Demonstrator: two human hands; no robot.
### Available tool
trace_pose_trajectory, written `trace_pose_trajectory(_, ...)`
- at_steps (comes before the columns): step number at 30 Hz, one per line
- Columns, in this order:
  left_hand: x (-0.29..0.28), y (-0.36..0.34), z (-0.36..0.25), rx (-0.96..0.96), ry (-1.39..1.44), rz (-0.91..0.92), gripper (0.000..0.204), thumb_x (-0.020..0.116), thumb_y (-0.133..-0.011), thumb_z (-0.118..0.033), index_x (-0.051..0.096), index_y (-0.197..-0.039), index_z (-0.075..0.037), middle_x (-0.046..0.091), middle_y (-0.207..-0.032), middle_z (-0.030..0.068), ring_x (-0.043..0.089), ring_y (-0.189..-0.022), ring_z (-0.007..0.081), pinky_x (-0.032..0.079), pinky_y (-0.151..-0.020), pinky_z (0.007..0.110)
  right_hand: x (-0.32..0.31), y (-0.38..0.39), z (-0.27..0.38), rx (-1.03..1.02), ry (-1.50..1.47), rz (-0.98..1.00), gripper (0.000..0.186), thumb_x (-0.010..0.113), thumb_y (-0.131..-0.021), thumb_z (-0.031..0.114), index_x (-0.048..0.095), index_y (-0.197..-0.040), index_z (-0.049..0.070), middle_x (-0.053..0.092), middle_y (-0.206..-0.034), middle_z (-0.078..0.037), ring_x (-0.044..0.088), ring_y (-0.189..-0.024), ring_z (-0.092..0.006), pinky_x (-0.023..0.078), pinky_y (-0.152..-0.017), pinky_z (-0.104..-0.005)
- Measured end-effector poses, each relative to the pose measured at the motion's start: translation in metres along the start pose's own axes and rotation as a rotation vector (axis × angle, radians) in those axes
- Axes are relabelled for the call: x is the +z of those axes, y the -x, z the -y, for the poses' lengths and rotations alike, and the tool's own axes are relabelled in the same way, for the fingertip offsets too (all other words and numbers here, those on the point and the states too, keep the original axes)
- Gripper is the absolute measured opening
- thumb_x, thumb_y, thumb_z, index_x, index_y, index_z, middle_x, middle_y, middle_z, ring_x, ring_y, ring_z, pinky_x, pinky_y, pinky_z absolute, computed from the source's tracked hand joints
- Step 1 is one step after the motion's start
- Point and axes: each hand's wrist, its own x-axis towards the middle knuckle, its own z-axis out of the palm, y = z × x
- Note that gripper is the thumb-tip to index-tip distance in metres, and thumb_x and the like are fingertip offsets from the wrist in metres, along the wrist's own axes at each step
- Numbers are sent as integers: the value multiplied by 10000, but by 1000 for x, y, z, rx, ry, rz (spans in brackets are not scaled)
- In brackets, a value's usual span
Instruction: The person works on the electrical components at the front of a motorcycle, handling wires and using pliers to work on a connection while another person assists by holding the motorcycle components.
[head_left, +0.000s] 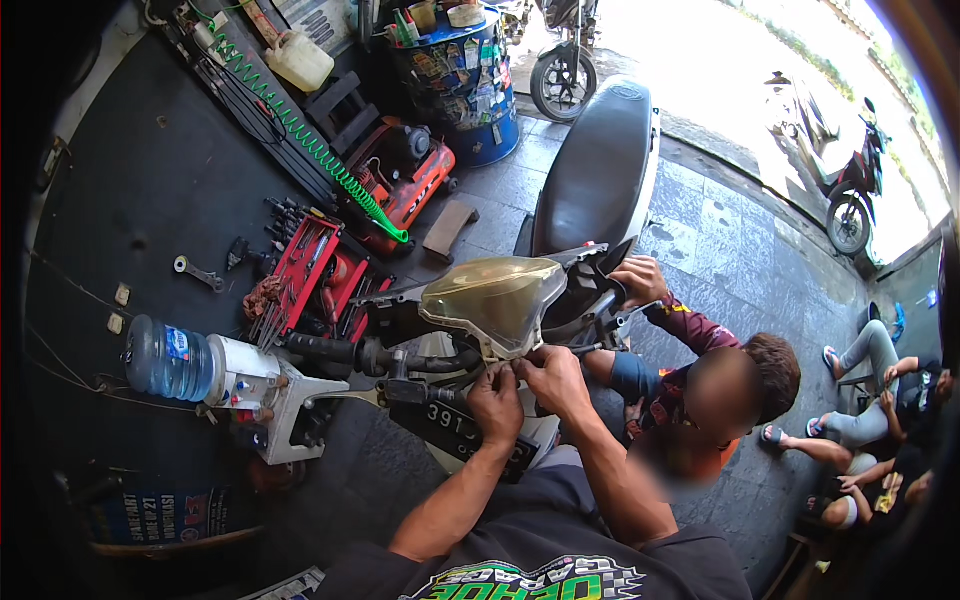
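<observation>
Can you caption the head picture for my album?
Left hand and right hand close together at the headlight of a motorbike, another person beside it.

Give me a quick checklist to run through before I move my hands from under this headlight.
1. Both hands at the headlight: ok. The left hand and right hand meet at its lower edge.
2. Firm hold on whatever is between the hands: cannot tell. The hands hide it.
3. Headlight fastened: cannot tell. Its mounting points do not show clearly.
4. Co-worker's hand away from the motorcycle: not ok. It is at the bike, to the right of the headlight.
5. Motorcycle steady: cannot tell. Its stand is out of sight.
6. Red tool rack in view: ok. It is on the left.
</observation>
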Motion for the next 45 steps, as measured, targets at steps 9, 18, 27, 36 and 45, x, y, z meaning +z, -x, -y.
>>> trace_pose_trajectory(9, -3, 2, -5, 124, -67, 11, 153, 586, -972, -92, 697, -989, 11, 710, -827, 143, 678, -752, 189, 508, -694, 341, -1, -16, -1, 98, 92, 72, 343, 684, -847, 260, 677, -828, -82, 609, -589, -124, 567, -499, -172, 466, -508, -377)
trace_pose_trajectory(18, -13, 7, -3, 89, -142, -21, 157, 637, -932, -139, 670, -983, 5, 653, -665, 86, 609, -570, 157, 457, -545, 338, 10, -10, -8, 175, -1, 137, 394, 606, -886, 292, 679, -942, -91, 677, -815, -293, 691, -806, -427, 513, -715, -472)
trace_pose_trajectory(27, -19, 1, -17, 101, -189, 72, 122, 654, -898, -88, 698, -963, 4, 676, -708, 146, 662, -610, 224, 495, -581, 361, 21, -7, -24, -30, 179, 24, 396, 591, -910, 301, 645, -997, -81, 663, -918, -326, 638, -940, -481, 497, -810, -524)
trace_pose_trajectory(36, -21, -3, -7, 13, -93, 136, 143, 642, -921, -67, 712, -1013, 17, 680, -733, 19, 561, -652, 51, 460, -608, 251, 11, -1, -17, -113, 39, 46, 290, 613, -912, 196, 671, -1015, -69, 685, -891, -290, 692, -794, -409, 522, -701, -457)
trace_pose_trajectory(45, -21, -9, -10, -158, -28, 227, 112, 595, -947, -66, 690, -942, -7, 588, -725, -54, 464, -648, 26, 396, -585, 232, -6, 4, -18, -309, 21, 71, 174, 625, -856, 28, 689, -1006, -31, 684, -959, -211, 672, -897, -362, 513, -790, -405)
